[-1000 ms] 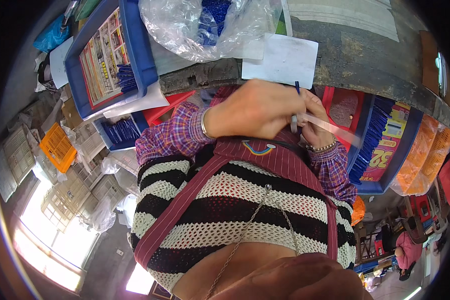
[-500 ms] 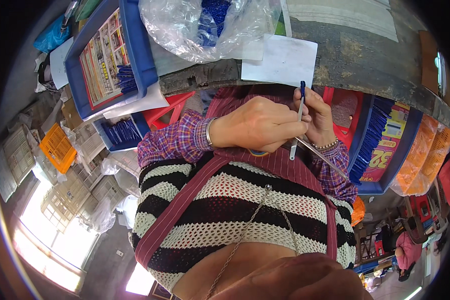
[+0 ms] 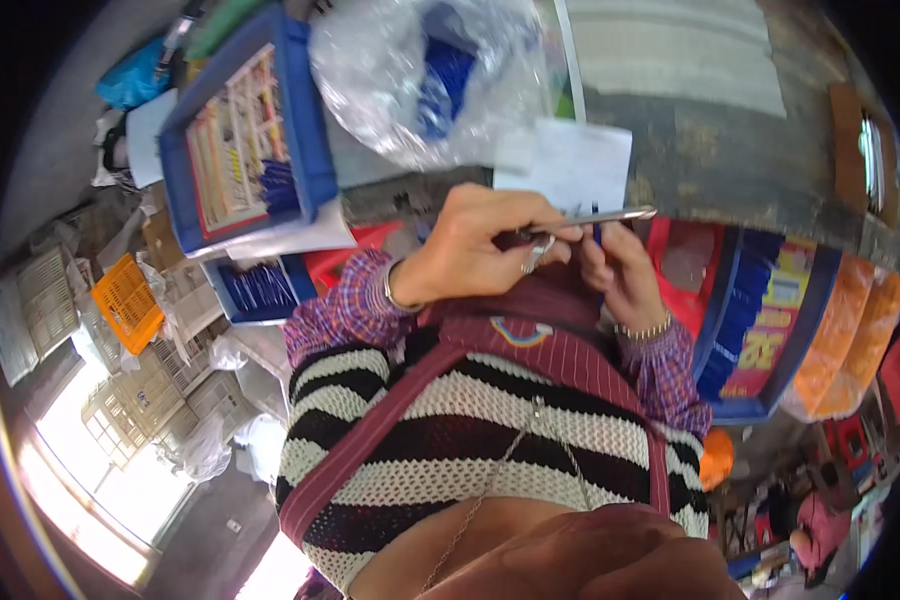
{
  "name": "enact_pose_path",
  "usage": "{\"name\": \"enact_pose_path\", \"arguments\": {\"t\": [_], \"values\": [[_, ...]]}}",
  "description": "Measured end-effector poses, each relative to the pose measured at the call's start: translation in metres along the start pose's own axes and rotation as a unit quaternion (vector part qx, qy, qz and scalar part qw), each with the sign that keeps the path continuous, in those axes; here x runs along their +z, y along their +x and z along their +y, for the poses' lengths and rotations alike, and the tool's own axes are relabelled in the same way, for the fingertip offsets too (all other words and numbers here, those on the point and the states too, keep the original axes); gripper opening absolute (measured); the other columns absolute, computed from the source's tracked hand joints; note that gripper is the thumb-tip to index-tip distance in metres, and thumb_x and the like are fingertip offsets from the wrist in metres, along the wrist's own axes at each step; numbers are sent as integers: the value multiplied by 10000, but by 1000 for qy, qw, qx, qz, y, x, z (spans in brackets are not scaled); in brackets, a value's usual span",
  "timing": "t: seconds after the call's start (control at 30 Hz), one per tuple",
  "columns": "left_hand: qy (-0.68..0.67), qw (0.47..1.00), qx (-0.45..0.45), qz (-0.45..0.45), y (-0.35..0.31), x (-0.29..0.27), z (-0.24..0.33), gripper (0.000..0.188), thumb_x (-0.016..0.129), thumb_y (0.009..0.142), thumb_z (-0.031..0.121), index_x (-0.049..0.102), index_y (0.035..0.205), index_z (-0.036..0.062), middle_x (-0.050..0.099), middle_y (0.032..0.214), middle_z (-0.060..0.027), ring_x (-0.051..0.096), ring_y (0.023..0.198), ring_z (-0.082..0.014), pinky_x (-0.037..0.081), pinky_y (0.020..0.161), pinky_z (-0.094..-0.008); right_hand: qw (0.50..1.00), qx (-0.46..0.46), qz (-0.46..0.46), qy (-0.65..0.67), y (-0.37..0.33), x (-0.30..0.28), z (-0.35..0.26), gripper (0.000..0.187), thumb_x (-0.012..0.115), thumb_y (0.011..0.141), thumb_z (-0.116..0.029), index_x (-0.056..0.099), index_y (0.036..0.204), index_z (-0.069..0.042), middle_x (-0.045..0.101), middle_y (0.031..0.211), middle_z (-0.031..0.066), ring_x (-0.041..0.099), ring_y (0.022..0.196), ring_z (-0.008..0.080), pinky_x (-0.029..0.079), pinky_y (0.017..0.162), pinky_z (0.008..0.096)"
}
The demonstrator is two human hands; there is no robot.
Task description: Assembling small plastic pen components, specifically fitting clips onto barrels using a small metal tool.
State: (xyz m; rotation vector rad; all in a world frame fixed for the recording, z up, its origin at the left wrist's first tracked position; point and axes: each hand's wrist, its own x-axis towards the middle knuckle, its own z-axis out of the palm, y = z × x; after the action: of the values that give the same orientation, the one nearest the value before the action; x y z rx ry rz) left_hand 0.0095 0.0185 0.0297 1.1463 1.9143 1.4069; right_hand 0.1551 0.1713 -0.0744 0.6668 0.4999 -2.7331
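My left hand (image 3: 485,245) is closed around a slim silver metal tool (image 3: 625,214), which points right across the front of my right hand. A short, shiny silver piece (image 3: 538,254) also shows between the left fingers; I cannot tell whether it is part of that tool. Beside it, my right hand (image 3: 625,270) pinches a small, narrow dark-blue piece (image 3: 597,232), mostly covered by fingers and blurred. The two hands almost meet above my apron, just in front of the table edge. A white paper sheet (image 3: 580,165) lies on the table behind them.
A clear plastic bag (image 3: 370,90) with blue pieces lies on the table. Blue trays (image 3: 315,120) holding dark-blue items stand at left, and another blue tray (image 3: 815,320) at right. Orange baskets (image 3: 850,330) flank it. The worn table edge (image 3: 750,235) runs beyond my hands.
The silver tool has swung from pointing down and right to nearly level. The dark-blue piece has dropped lower between the fingers. My view has shifted slightly, so the surroundings appear lower.
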Motion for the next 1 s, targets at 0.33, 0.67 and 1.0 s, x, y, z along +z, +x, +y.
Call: {"name": "enact_pose_path", "arguments": {"t": [0.33,0.67,1.0], "values": [[267,959,60,78,47,-65,37,202,709,729,0,684,923,50,667,755,-69,586,576,-101,419,498,-220,988,-36,9,-150,-2,7,9,277,522,918,-115,564,1157,18,555,781,19,438,592,59,344,527,183],[501,814,274,104,221,-138,22,81,586,740,108,632,765,47,597,811,-125,602,771,-316,487,672,-407,985,-23,6,-170,-11,-6,19,354,538,913,-81,517,1256,3,590,814,31,438,591,40,347,517,174],[611,765,170,113,316,-125,-31,87,625,745,136,636,806,76,631,759,-138,637,746,-301,495,633,-410,982,26,0,-189,-17,-13,10,285,542,908,-82,576,1180,-6,578,768,-2,396,551,19,306,483,164]]}}
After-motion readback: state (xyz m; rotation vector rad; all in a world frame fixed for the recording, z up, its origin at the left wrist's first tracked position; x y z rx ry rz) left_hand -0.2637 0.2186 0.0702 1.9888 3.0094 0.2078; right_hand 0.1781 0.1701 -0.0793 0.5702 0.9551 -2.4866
